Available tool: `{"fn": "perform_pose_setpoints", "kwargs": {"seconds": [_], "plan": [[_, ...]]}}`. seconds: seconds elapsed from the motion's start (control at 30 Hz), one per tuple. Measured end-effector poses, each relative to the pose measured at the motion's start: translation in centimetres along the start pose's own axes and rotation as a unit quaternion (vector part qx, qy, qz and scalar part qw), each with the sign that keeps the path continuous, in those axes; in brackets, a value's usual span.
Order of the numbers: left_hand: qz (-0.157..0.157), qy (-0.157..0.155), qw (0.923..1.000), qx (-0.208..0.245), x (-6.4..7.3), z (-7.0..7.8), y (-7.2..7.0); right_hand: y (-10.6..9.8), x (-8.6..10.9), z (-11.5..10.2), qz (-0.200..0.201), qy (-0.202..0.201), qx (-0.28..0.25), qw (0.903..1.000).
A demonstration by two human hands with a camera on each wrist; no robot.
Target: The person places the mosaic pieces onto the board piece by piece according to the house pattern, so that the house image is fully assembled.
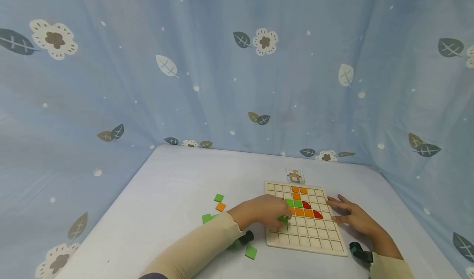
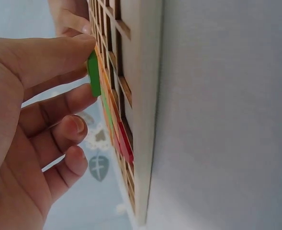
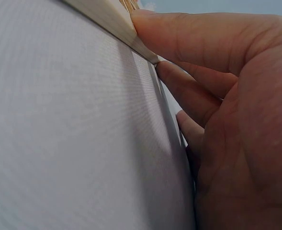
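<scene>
My left hand (image 1: 269, 211) is over the left part of a wooden grid board (image 1: 307, 249). Thumb and fingertips pinch a green square tile (image 2: 94, 74), held on edge close to the grid in the left wrist view. Orange, green and red tiles fill some cells, among them two orange round pieces (image 1: 299, 190) near the top and a red quarter-round tile (image 1: 317, 215). At the board's right side, my right hand (image 1: 353, 217) touches the edge with thumb and fingers extended. The left hand hides some cells.
Behind the board lies a small pattern card (image 1: 295, 175). Loose tiles are scattered to the left, including a green tile (image 1: 219, 198), an orange tile (image 1: 220, 207) and another green tile (image 1: 251, 252) nearer the front. A patterned blue curtain (image 1: 222, 85) hangs behind the white table (image 1: 177, 180).
</scene>
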State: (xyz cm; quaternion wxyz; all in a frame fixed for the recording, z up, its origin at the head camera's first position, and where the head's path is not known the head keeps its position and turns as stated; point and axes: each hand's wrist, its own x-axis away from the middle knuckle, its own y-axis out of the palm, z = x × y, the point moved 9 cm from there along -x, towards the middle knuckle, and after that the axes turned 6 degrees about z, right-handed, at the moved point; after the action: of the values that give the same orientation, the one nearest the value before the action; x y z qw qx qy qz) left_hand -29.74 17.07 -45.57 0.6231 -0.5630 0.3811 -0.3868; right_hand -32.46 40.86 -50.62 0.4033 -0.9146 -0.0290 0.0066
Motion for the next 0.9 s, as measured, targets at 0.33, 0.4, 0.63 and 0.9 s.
{"fn": "perform_pose_setpoints", "kwargs": {"seconds": [0.33, 0.4, 0.63, 0.9], "plan": [[0.004, -0.010, 0.9999, 0.005, -2.5, -0.1, 0.1, -0.1, 0.1, -0.2, 0.000, 0.001, 0.007, 1.0000], [0.007, -0.011, 0.9999, 0.009, -3.1, -0.1, 0.2, -0.1, 0.1, -0.2, 0.001, -0.001, 0.008, 1.0000], [0.000, -0.006, 1.0000, 0.006, -4.8, 0.5, 0.7, -0.1, 0.0, -0.1, -0.003, 0.002, 0.008, 1.0000], [-0.006, -0.005, 0.9998, 0.017, -6.5, 1.4, 1.0, -0.1, -0.1, 0.0, -0.002, -0.007, 0.003, 1.0000]]}}
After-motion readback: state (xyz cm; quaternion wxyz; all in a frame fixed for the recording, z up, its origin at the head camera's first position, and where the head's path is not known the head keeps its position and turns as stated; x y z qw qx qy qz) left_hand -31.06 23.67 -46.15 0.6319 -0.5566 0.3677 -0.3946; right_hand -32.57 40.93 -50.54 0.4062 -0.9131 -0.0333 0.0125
